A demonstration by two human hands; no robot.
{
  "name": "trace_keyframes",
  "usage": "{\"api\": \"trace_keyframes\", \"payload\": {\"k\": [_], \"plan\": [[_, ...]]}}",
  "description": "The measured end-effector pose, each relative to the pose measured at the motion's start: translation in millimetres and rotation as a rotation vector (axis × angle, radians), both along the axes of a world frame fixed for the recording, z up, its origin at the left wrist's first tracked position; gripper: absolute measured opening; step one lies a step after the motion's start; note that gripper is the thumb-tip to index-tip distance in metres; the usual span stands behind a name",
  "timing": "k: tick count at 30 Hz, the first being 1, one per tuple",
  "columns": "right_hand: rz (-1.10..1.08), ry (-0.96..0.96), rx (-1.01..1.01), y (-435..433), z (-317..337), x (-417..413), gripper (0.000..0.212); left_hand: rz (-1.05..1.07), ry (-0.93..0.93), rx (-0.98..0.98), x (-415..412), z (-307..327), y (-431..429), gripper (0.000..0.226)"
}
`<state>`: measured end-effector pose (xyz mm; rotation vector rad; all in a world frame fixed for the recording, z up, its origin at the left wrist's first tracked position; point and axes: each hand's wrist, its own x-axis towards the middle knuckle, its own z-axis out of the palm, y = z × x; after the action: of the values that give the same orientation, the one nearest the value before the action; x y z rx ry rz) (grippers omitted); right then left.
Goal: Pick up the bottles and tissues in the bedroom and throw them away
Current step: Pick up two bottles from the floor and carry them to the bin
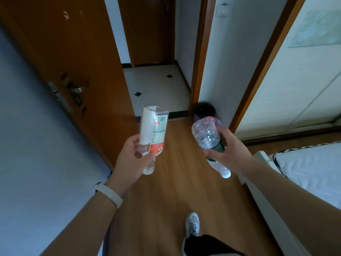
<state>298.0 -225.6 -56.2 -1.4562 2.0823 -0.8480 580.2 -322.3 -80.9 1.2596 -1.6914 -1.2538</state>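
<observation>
My left hand (132, 159) grips a clear plastic bottle with a red and white label (153, 130), its base pointing away from me and its cap end down by my palm. My right hand (228, 154) holds a second, crumpled clear bottle with a green label (206, 135), also base up, its white cap poking out below my fingers. A small bin lined with a black bag (204, 110) stands on the floor in the corner by the doorway, beyond and just above the right bottle. No tissues are visible.
An open brown wooden door (73, 74) with a metal handle stands at the left. The doorway leads to a white tiled hall (156, 89). A bed with a white mattress (310, 172) lies at the right, a wardrobe (295, 80) behind it. My shoe (191, 226) is on the wooden floor.
</observation>
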Motion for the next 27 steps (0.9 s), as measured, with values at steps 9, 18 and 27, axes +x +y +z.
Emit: {"api": "trace_keyframes", "payload": {"k": [9,18,27], "plan": [[0.004,-0.013,-0.014,-98.0,-6.6,-51.7,0.075,0.000,-0.033,0.032,-43.3,1.5,-88.0,0.060],[-0.013,-0.006,-0.042,-170.1,-10.8,-103.8,0.073,-0.022,-0.044,0.034,-98.2,4.2,-164.5,0.060],[-0.086,0.007,0.014,-226.9,-16.9,-121.0,0.073,-0.065,-0.027,0.077,-126.3,-5.4,-242.2,0.061]]}}
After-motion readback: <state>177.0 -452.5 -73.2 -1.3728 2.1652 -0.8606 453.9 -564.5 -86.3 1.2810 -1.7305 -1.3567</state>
